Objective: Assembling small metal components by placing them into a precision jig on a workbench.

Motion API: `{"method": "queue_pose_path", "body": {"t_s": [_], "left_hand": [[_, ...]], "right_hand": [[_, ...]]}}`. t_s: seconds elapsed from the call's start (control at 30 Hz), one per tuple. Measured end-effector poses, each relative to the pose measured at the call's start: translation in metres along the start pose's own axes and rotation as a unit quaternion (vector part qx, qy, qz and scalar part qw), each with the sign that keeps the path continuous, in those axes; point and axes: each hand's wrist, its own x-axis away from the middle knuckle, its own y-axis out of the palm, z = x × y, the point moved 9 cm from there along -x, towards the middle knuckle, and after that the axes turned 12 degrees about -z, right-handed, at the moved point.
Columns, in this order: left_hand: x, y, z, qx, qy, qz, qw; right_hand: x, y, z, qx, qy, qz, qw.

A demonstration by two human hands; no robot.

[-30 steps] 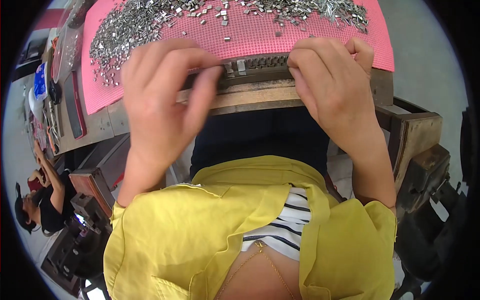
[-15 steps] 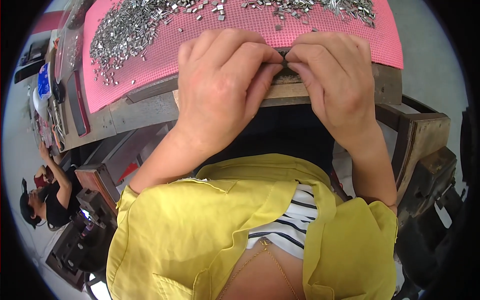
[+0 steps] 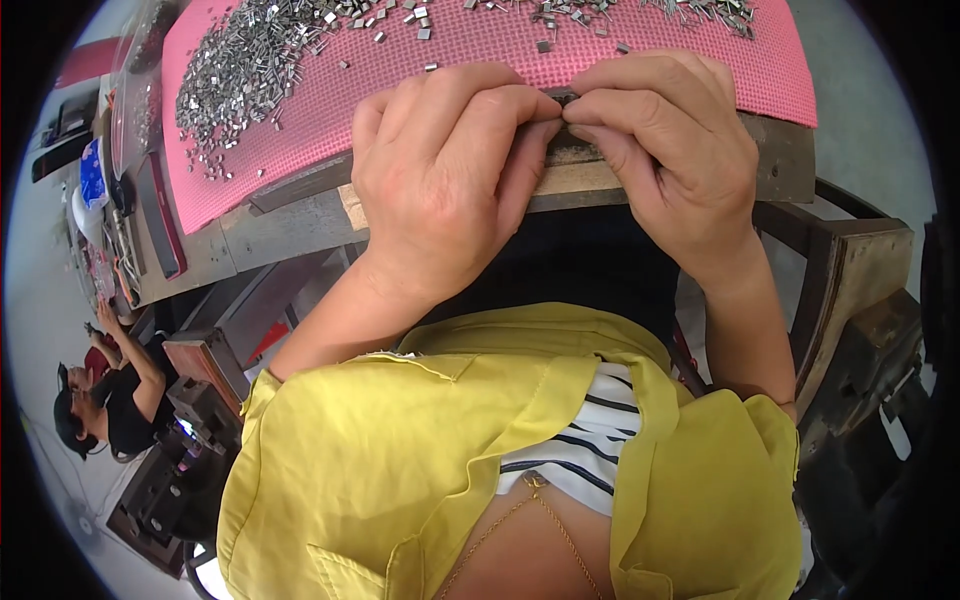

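Both hands meet at the near edge of a pink woven mat [image 3: 330, 130], fingertips almost touching. My left hand [image 3: 450, 160] is closed, its thumb and forefinger pinched together. My right hand [image 3: 670, 150] is pinched in the same way from the other side. Whatever sits between the fingertips is too small and covered to name. Beyond the hands, a heap of small shiny metal pieces [image 3: 245, 75] spreads over the mat's left and far parts. Thin metal pins [image 3: 700, 12] lie in a pile at the far right. A few loose square metal pieces [image 3: 424, 34] are scattered between.
The wooden bench edge [image 3: 580, 182] runs just under my hands. At the left lie a dark flat phone-like object with a red edge [image 3: 160, 215] and a blue packet [image 3: 93, 175]. Another person [image 3: 120, 400] works farther left. A wooden stand [image 3: 850, 270] is on the right.
My hands stay pinched together, with my right fingers shifting slightly at the meeting point. The view has tilted a little. The other person's arm at the left has moved.
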Motion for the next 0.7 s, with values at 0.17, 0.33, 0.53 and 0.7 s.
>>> {"method": "queue_pose_path", "body": {"t_s": [0.17,0.33,0.53,0.7], "left_hand": [[-0.0018,-0.0006,0.0018,-0.008,-0.008,-0.001,1.0],[-0.0008,-0.0015,-0.0038,0.029,-0.01,-0.002,1.0],[0.0005,-0.0038,-0.0035,0.049,-0.005,0.015,0.999],[-0.0001,-0.0029,-0.0049,0.057,-0.035,-0.01,0.998]], "right_hand": [[-0.0011,-0.0008,0.0014,-0.001,0.007,-0.004,1.0],[-0.0013,-0.0016,0.002,-0.005,-0.001,-0.011,1.0],[0.002,-0.0037,0.005,-0.039,-0.004,-0.005,0.999],[-0.0008,-0.0026,0.0037,-0.038,0.024,-0.003,0.999]]}}
